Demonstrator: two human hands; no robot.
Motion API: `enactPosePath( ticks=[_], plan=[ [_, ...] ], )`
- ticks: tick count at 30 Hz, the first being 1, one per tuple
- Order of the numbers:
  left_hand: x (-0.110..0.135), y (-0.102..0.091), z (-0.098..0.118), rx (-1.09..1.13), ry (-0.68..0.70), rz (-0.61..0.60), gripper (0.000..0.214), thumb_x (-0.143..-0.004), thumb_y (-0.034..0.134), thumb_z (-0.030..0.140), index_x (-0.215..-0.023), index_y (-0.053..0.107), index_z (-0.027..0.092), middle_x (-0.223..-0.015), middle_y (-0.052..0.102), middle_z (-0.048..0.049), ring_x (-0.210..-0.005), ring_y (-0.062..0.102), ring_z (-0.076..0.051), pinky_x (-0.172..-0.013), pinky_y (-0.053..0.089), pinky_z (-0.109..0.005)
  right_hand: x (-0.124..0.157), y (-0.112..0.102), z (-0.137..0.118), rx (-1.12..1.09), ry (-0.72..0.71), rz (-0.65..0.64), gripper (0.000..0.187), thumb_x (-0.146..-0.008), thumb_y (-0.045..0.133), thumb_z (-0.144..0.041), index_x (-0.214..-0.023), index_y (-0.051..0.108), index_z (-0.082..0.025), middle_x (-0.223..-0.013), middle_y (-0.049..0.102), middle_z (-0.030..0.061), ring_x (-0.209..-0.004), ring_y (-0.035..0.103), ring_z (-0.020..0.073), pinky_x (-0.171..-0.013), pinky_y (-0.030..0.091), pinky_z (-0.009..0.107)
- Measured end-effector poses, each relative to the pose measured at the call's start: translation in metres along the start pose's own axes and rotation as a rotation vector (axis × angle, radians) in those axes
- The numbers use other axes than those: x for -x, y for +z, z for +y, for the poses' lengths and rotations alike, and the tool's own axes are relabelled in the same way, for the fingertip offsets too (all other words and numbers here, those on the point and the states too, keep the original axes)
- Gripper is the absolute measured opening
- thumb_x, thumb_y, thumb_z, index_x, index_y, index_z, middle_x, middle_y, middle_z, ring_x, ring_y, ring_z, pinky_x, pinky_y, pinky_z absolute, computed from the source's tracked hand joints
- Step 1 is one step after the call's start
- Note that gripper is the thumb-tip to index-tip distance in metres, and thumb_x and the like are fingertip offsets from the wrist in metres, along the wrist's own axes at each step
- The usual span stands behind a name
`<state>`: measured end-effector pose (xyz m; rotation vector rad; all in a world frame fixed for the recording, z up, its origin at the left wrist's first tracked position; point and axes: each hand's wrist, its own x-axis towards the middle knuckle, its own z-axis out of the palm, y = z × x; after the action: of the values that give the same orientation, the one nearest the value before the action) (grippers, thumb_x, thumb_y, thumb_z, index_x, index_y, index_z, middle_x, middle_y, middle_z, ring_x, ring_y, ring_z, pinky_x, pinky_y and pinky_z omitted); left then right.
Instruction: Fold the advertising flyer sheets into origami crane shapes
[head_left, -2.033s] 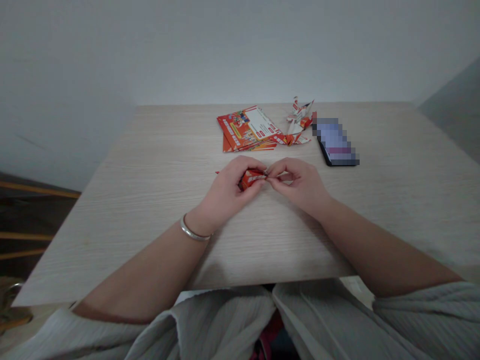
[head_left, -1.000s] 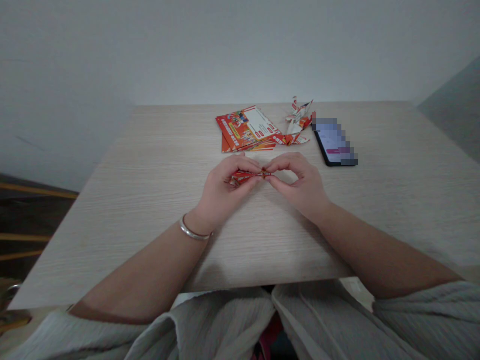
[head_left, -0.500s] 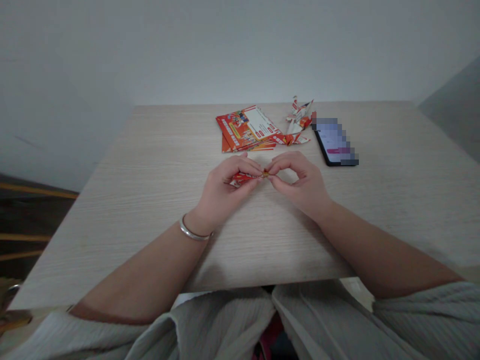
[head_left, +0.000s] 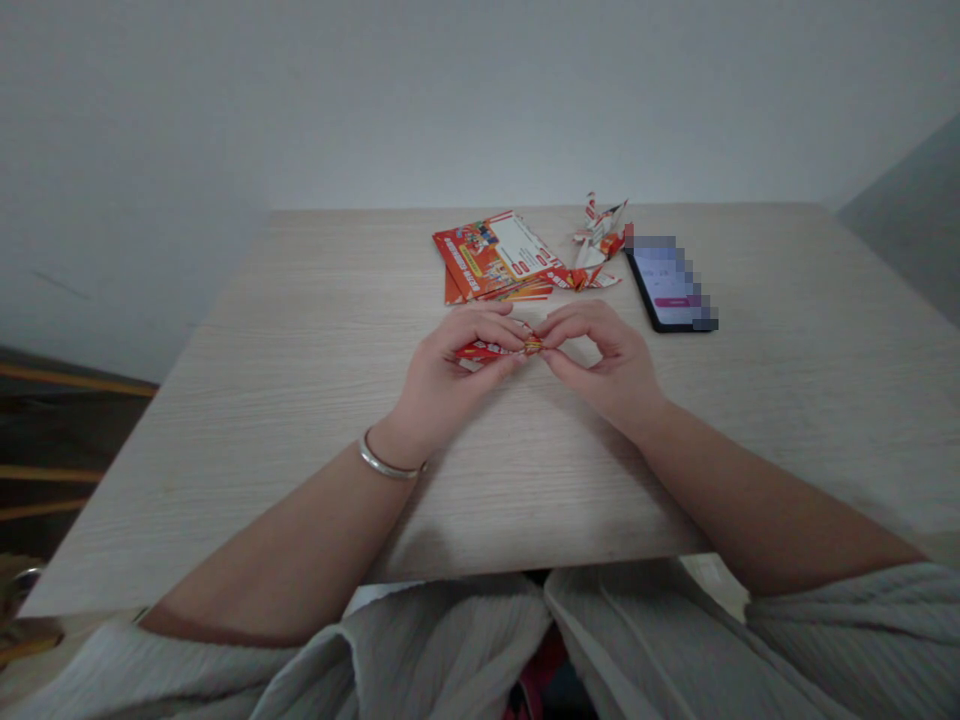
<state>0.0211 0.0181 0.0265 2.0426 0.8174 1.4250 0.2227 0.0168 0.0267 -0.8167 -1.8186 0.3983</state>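
Note:
Between my two hands is a small folded piece of red printed paper (head_left: 484, 351), with some yellow and white showing at its right end. My left hand (head_left: 457, 365), with a silver bangle at the wrist, closes around its left part and partly hides it. The thumb and fingertips of my right hand (head_left: 600, 350) pinch the right end, close to the left fingertips. Just beyond the hands lies a stack of red printed cards or leaflets (head_left: 480, 262). Beside that stack are folded paper shapes (head_left: 598, 245) in the same red and white print, with pointed ends.
A phone (head_left: 667, 285) with its screen lit lies to the right of the folded shapes. Everything rests on a pale wood-grain table (head_left: 300, 330) that meets a plain wall (head_left: 480, 110) at the back. Dark slats with orange edges (head_left: 75, 430) show at the lower left.
The folded paper has turned slightly between my fingertips, and more of its yellow and red right end shows. Both hands stay in nearly the same place.

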Motion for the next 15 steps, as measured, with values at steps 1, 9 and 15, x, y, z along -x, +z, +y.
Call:
enactPosePath(
  ticks=[1,9,15],
  plan=[
    [0.0,-0.0001,-0.0005,-0.016,0.004,0.003,0.015,-0.089,0.076,0.039,-0.087,0.071,0.024,-0.101,0.078,-0.0039,-0.115,0.068,-0.022,-0.111,0.05,-0.05,-0.0002,-0.0007,-0.0005,0.02,-0.005,-0.007,0.011,-0.083,0.069,-0.018,-0.079,0.068,-0.029,-0.089,0.078,-0.0006,-0.09,0.071,0.0214,-0.091,0.052,0.044],
    [0.0001,0.0005,-0.0021,-0.004,0.009,-0.01,0.014,-0.088,0.077,0.038,-0.086,0.072,0.025,-0.102,0.079,-0.0036,-0.111,0.07,-0.021,-0.109,0.052,-0.047,-0.0018,-0.0029,-0.0006,0.08,-0.089,-0.037,0.011,-0.084,0.066,-0.018,-0.081,0.067,-0.028,-0.088,0.077,-0.0004,-0.089,0.07,0.0214,-0.089,0.052,0.043],
    [-0.0006,-0.0042,-0.0005,-0.113,0.032,-0.023,0.016,-0.09,0.073,0.043,-0.087,0.073,0.027,-0.099,0.079,-0.0032,-0.111,0.069,-0.023,-0.105,0.053,-0.049,-0.0004,-0.0041,0.0003,0.149,-0.073,-0.039,0.011,-0.085,0.066,-0.02,-0.081,0.068,-0.029,-0.087,0.077,-0.0008,-0.089,0.07,0.0228,-0.09,0.052,0.045]
  ],
)
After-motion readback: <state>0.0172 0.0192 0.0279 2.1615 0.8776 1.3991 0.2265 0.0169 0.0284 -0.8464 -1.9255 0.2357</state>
